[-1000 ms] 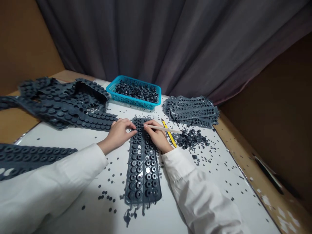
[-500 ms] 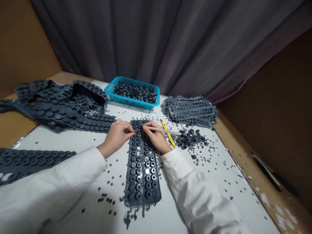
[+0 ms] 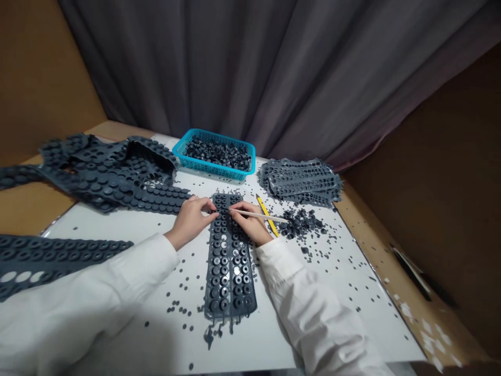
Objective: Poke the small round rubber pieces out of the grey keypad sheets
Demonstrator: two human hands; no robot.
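Note:
A dark grey rubber sheet [image 3: 230, 271] with rows of round, ring-shaped parts lies lengthwise in front of me. My left hand [image 3: 191, 219] is at its upper left edge, thumb and forefinger curled close together. Whether a small piece sits between those fingertips is too small to tell. Across the sheet, my right hand [image 3: 250, 222] grips a thin pale stick [image 3: 266, 215] between thumb and fingers. The stick's one end points at the sheet's upper rings, the other out to the right. Some holes in the sheet show the white table through them.
Behind stands a blue basket [image 3: 214, 169] of small dark parts. A yellow cutter [image 3: 268, 215] lies beside a heap of dark bits [image 3: 303, 223]. Perforated sheets [image 3: 300, 180] are stacked at right, larger ringed sheets [image 3: 105, 180] at left. Small discs litter the white tabletop [image 3: 329, 313].
The whole view has shifted slightly. My left thumb and forefinger have shifted a little at the sheet's edge; my right hand still holds the stick over the upper rings.

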